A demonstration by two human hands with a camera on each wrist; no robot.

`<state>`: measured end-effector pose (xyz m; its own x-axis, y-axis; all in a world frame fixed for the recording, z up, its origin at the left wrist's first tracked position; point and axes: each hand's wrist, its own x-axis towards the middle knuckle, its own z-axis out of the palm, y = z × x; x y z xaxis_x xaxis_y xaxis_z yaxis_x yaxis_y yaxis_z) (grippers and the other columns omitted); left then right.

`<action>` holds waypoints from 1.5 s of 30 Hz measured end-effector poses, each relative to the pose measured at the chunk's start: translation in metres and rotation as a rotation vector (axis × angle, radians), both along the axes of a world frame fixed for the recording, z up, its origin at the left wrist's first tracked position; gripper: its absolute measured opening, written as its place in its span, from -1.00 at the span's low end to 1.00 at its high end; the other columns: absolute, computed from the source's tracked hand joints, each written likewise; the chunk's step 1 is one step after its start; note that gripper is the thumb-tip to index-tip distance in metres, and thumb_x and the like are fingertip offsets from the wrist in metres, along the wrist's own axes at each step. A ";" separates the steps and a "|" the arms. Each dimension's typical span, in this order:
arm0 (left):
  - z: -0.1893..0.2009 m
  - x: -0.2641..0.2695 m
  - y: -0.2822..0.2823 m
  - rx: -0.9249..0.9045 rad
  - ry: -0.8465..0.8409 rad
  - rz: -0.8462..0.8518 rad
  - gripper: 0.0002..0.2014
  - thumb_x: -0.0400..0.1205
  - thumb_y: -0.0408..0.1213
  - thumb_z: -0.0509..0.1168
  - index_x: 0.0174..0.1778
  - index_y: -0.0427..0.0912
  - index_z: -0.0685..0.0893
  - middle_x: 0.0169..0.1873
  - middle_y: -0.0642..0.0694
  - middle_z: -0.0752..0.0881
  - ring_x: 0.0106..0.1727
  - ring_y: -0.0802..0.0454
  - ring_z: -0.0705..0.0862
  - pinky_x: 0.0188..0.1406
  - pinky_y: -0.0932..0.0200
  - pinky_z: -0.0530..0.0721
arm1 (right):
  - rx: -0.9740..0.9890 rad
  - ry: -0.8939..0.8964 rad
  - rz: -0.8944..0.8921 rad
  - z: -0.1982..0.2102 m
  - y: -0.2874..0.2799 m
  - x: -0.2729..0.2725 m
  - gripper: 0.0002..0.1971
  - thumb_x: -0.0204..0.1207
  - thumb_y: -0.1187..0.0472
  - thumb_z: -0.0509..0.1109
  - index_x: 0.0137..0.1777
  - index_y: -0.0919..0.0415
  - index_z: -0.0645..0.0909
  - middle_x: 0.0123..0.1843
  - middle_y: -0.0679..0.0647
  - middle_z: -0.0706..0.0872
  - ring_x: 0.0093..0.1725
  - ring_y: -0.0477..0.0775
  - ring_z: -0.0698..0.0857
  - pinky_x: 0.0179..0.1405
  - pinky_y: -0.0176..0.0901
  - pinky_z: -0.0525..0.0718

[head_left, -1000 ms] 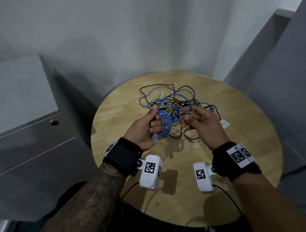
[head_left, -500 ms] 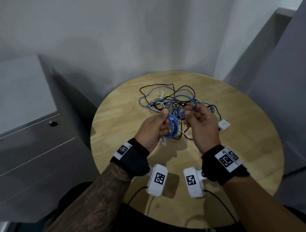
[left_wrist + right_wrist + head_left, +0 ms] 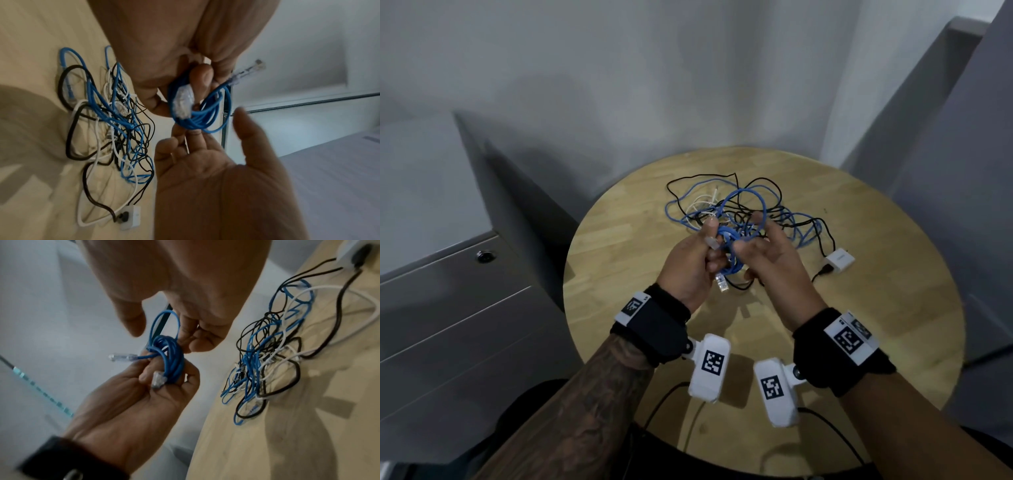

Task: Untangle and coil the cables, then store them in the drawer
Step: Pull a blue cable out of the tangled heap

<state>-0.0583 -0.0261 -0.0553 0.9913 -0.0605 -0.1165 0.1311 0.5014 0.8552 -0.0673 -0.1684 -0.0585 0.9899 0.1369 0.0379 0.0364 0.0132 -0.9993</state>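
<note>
My left hand (image 3: 693,262) grips a small coil of blue network cable (image 3: 729,255) above the round wooden table (image 3: 859,342). One clear plug (image 3: 722,285) hangs below the fist. In the right wrist view the coil (image 3: 171,356) lies in the left hand's curled fingers (image 3: 144,394), with a second plug (image 3: 121,357) sticking out. My right hand (image 3: 770,260) is spread beside the coil. Its thumb stands apart and its fingertips touch the coil (image 3: 197,120). One loose blue loop rises round its raised index finger. A tangle of blue, black and white cables (image 3: 784,219) lies on the table behind.
A white adapter (image 3: 840,261) with a black cable plugged in lies at the tangle's right edge. A grey drawer cabinet (image 3: 448,308) with a round lock (image 3: 485,255) stands left of the table. Grey walls close in behind and to the right.
My right hand has let go its pinch on the blue cable and spread its fingers. The left hand keeps its grip on the coil, now with a second plug showing at its thumb.
</note>
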 end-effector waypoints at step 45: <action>-0.006 -0.022 0.007 0.486 -0.075 -0.353 -0.74 0.75 -0.14 0.22 0.05 -0.31 0.60 -0.47 -0.01 0.17 -0.54 0.08 0.15 -0.65 0.29 0.32 | 0.309 -0.193 -0.576 0.050 -0.076 0.055 -0.72 0.68 0.15 0.31 -0.27 0.10 0.69 -0.52 -0.12 0.54 -0.49 -0.13 0.47 -0.46 -0.31 0.39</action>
